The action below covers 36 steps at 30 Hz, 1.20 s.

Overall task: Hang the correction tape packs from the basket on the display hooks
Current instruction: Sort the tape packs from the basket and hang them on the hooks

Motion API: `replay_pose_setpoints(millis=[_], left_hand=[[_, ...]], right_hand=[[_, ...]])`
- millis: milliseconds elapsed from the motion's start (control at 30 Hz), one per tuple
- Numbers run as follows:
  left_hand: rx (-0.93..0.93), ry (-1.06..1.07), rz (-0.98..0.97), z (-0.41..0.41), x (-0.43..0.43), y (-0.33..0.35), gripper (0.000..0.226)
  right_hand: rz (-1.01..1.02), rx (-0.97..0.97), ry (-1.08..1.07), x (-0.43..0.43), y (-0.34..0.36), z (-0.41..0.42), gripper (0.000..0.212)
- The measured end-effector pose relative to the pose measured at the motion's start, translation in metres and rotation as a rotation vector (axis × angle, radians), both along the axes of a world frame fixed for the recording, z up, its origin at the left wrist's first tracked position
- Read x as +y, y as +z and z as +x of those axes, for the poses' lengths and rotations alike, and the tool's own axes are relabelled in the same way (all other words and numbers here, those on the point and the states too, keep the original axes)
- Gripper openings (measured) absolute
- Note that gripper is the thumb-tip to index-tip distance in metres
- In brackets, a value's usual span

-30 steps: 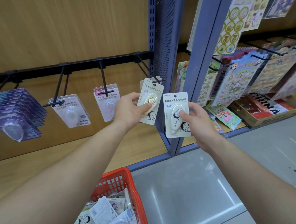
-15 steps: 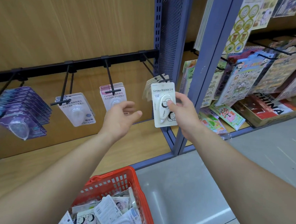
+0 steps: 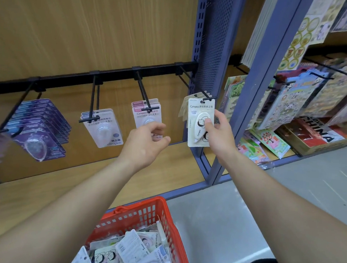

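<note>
The right hand (image 3: 219,134) pinches a cream correction tape pack (image 3: 197,133), its hole at the tip of the rightmost hook (image 3: 208,98). At the pack's 9 o'clock, the left hand (image 3: 145,143) hangs loosely curled, holding nothing. At 6 o'clock, a red basket (image 3: 142,213) holds more packs.

We see a red basket (image 3: 138,215) with a grid of small holes in its wall. The cream pack (image 3: 199,127) carries black-and-white cartoon figures. Other packs are white with pink (image 3: 137,118), plain white (image 3: 107,130) and purple (image 3: 43,134). The rail (image 3: 115,73) is black, the post (image 3: 213,41) is grey-blue with many tiny holes, and the back panel (image 3: 94,23) shows light brown wood grain.
</note>
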<state>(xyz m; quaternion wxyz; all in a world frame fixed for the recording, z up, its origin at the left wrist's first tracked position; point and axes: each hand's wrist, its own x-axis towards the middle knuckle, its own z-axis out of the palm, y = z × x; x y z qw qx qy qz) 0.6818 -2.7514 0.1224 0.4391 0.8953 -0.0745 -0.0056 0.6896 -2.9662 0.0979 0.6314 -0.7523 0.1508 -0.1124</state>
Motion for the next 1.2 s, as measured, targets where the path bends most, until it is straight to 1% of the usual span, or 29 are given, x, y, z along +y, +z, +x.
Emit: replay_pose_setpoints(millis=[233,300,367,400,433,533,600,767,833,900,967,1133,1200], left_hand=[[-0.011,-0.014,0.057,-0.012,0.015,0.014,0.031],[-0.017,0.001,0.057,-0.021,0.026,0.019,0.029],[-0.008,0.024,0.077,-0.033,0.039,0.022,0.033],[-0.003,0.035,0.093,-0.04,0.046,0.022,0.034],[0.0,0.046,0.108,-0.047,0.053,0.021,0.034],[0.024,0.083,0.121,-0.068,0.073,0.012,0.034],[0.06,0.098,0.153,-0.084,0.089,0.0,0.034],[0.192,0.142,0.209,-0.128,0.139,-0.034,0.033],[0.246,0.161,0.238,-0.147,0.163,-0.051,0.033],[0.298,0.188,0.248,-0.167,0.186,-0.073,0.034],[0.36,0.208,0.29,-0.189,0.206,-0.096,0.036],[0.562,0.189,0.387,-0.237,0.247,-0.155,0.049],[0.619,0.19,0.386,-0.246,0.258,-0.179,0.052]], right_hand=[[-0.217,0.039,-0.004,0.017,-0.004,0.019,0.039],[-0.34,0.112,-0.012,0.022,-0.003,0.016,0.043],[-0.476,0.279,0.026,0.022,-0.005,0.005,0.058],[-0.539,0.365,0.08,0.021,-0.008,-0.003,0.063],[-0.608,0.434,0.154,0.02,-0.01,-0.012,0.063],[-0.818,0.533,0.384,0.02,-0.011,-0.036,0.06],[-0.903,0.531,0.493,0.029,-0.005,-0.052,0.058],[-1.069,0.438,0.724,0.071,-0.001,-0.101,0.052],[-1.095,0.403,0.803,0.089,-0.015,-0.12,0.045],[-1.059,0.387,0.858,0.109,-0.037,-0.136,0.033],[-1.005,0.403,0.897,0.13,-0.066,-0.149,0.03],[-0.953,0.471,1.023,0.181,-0.143,-0.175,0.042],[-0.921,0.507,1.041,0.197,-0.165,-0.179,0.043]])
